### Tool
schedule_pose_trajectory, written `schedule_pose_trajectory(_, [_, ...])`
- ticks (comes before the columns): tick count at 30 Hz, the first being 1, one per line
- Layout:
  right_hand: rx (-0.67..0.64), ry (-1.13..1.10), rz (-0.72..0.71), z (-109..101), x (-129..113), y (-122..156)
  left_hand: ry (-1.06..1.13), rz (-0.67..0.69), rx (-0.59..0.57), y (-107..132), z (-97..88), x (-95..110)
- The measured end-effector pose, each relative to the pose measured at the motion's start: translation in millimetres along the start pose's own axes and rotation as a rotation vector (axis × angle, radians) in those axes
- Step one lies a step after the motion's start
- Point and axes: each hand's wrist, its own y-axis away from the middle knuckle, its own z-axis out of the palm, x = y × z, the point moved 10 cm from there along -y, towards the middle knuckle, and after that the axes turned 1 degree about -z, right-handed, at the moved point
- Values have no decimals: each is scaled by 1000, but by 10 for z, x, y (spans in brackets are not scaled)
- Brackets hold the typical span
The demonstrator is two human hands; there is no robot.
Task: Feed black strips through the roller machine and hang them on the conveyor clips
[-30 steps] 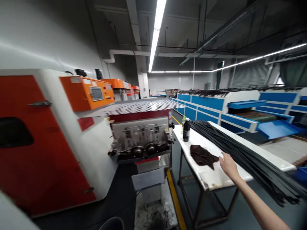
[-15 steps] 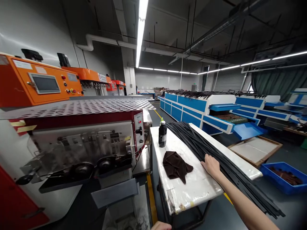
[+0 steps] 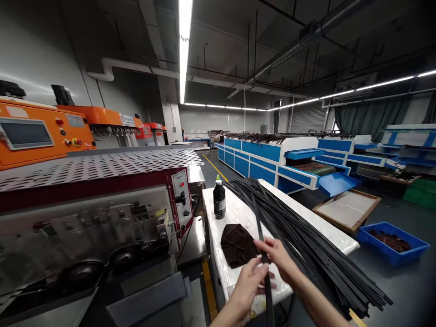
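Note:
One long black strip point(image 3: 258, 220), like a leather belt strap, stands up lengthwise over the white table. My right hand point(image 3: 279, 260) pinches it between thumb and fingers. Just below, my left hand point(image 3: 248, 282) closes its fingers on the same strip from the left side. Behind the hands lies a crumpled dark brown cloth point(image 3: 237, 245). A thick bundle of similar black strips point(image 3: 306, 236) stretches diagonally along the right of the table, its near ends hanging past the edge. A dark bottle point(image 3: 220, 202) with a white cap is upright at the table's left side.
A red-framed machine point(image 3: 179, 200) with a clear cover stands left of the white table point(image 3: 213, 254). To the right are a blue crate point(image 3: 393, 259) with brown pieces and a wood-framed tray point(image 3: 347, 209). Blue-and-white machines point(image 3: 262, 159) fill the back, where a person point(image 3: 221, 137) is visible.
My right hand has lifted one strip off the bundle and moved left with it. My left hand has come up from the bottom edge onto the strip. The view has turned slightly right.

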Motion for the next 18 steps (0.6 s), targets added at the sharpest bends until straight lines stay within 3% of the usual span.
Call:
schedule_pose_trajectory(3, [-54, -407, 68, 352, -35, 218, -33, 17, -3, 144, -121, -258])
schedule_pose_trajectory(6, [-29, -715, 141, 455, -213, 169, -160, 51, -18, 533, -426, -457])
schedule_pose_trajectory(10, [-22, -766, 22, 729, -658, 272, -5, 108, 197, 977, -887, -235])
schedule_pose_trajectory(12, [14, -829, -56, 948, -791, 552, 94, 122, 213, 1046, -900, -44])
schedule_pose_trajectory(14, [85, -885, -78, 1127, -795, 850, 122, 104, 115, 1063, -781, 69])
schedule_pose_trajectory(16, [145, -899, -53, 1216, -748, 991, 86, 45, 4, 1149, -699, 30])
schedule_pose_trajectory(18, [184, -830, -48, 1160, -779, 882, -36, -21, -44, 1355, -780, -137])
